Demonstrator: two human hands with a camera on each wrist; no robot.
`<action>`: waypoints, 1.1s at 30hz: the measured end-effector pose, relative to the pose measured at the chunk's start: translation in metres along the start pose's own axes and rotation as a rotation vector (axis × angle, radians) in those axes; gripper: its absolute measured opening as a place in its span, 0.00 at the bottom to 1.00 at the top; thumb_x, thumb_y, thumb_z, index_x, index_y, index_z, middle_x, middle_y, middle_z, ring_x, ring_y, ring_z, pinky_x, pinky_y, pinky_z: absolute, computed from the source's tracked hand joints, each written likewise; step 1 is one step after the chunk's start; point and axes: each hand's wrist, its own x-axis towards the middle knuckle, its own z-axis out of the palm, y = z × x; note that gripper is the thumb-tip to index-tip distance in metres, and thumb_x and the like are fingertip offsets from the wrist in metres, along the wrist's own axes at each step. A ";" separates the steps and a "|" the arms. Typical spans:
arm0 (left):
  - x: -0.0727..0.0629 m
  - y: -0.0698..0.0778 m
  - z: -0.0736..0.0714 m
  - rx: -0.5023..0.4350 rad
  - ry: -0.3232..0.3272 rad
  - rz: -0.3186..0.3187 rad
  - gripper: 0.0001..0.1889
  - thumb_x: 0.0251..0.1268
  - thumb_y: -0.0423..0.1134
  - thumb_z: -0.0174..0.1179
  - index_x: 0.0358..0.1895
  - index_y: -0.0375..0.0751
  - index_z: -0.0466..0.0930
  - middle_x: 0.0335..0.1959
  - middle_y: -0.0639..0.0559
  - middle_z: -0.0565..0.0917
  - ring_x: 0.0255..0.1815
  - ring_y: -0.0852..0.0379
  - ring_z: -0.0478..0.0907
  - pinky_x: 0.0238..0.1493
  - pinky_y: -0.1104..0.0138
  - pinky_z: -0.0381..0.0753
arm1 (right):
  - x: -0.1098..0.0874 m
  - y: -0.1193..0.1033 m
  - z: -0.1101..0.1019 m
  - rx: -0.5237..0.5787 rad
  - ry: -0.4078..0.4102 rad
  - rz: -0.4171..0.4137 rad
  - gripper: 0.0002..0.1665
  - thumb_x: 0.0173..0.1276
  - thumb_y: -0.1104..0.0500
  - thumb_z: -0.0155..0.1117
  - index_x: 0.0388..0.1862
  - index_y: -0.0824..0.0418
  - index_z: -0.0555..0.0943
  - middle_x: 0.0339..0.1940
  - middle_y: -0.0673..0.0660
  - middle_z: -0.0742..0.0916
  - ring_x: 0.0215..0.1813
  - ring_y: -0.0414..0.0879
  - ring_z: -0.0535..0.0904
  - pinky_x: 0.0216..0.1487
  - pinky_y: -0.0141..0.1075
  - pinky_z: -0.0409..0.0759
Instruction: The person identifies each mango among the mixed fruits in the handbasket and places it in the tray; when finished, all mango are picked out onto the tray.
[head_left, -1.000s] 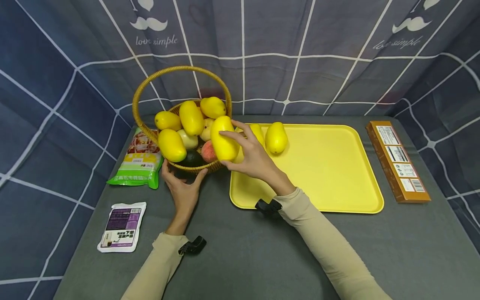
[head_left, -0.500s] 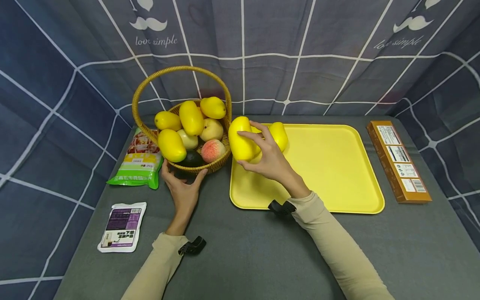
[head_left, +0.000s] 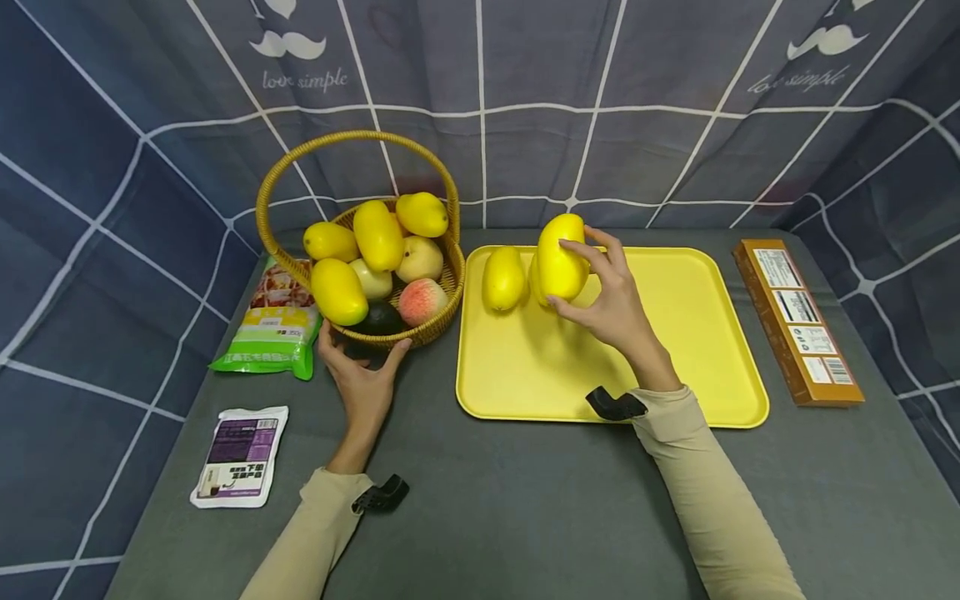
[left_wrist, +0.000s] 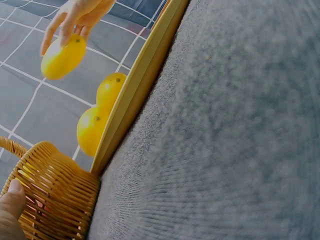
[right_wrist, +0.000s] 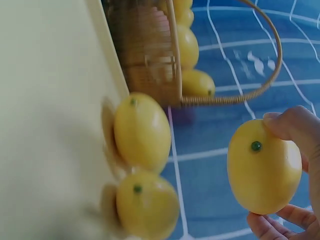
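Note:
My right hand (head_left: pixel 612 302) holds a yellow mango (head_left: pixel 562 257) between thumb and fingers, above the left part of the yellow tray (head_left: pixel 645 367). Two more mangoes lie on that tray: the left mango (head_left: pixel 504 278) shows fully, while the other mango (right_wrist: pixel 147 206) is partly covered by the held one in the head view. My left hand (head_left: pixel 363 383) grips the front of the wicker basket (head_left: pixel 431 332), its thumb (left_wrist: pixel 15 192) on the woven side. Inside the basket are several mangoes (head_left: pixel 338 292), a peach (head_left: pixel 422 301), two pale round fruits (head_left: pixel 420 258) and a dark green avocado (head_left: pixel 381 318).
Left of the basket lies a green and yellow food bag (head_left: pixel 273 329). A white and purple pouch (head_left: pixel 240 457) is nearer the front. At the right stands a long brown box (head_left: pixel 798 321) beside the tray. A dark checked curtain (head_left: pixel 525 158) hangs behind.
The right hand has carried the mango rightward from the basket's edge to over the tray, uncovering the peach and the left tray mango. The left hand stays at the basket.

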 end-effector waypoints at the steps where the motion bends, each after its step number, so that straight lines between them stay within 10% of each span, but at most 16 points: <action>1: 0.000 0.000 0.000 0.001 -0.001 -0.002 0.55 0.51 0.44 0.76 0.76 0.55 0.44 0.74 0.51 0.54 0.67 0.52 0.61 0.46 0.62 0.68 | -0.001 0.003 -0.003 -0.008 0.006 0.013 0.43 0.47 0.62 0.81 0.65 0.55 0.76 0.71 0.61 0.66 0.58 0.56 0.76 0.54 0.45 0.75; 13: -0.006 0.035 -0.004 -0.033 -0.001 0.000 0.52 0.53 0.33 0.73 0.75 0.35 0.43 0.73 0.39 0.54 0.66 0.42 0.62 0.46 0.57 0.67 | -0.001 0.035 -0.023 -0.053 -0.002 0.113 0.42 0.49 0.61 0.80 0.65 0.54 0.75 0.72 0.63 0.66 0.68 0.58 0.68 0.54 0.53 0.75; 33: -0.003 0.036 0.000 -0.034 -0.026 0.003 0.52 0.53 0.33 0.73 0.75 0.35 0.43 0.73 0.38 0.55 0.67 0.41 0.62 0.46 0.55 0.66 | -0.013 0.086 -0.024 -0.066 -0.124 0.314 0.41 0.55 0.60 0.77 0.69 0.55 0.72 0.77 0.63 0.63 0.72 0.62 0.64 0.60 0.54 0.71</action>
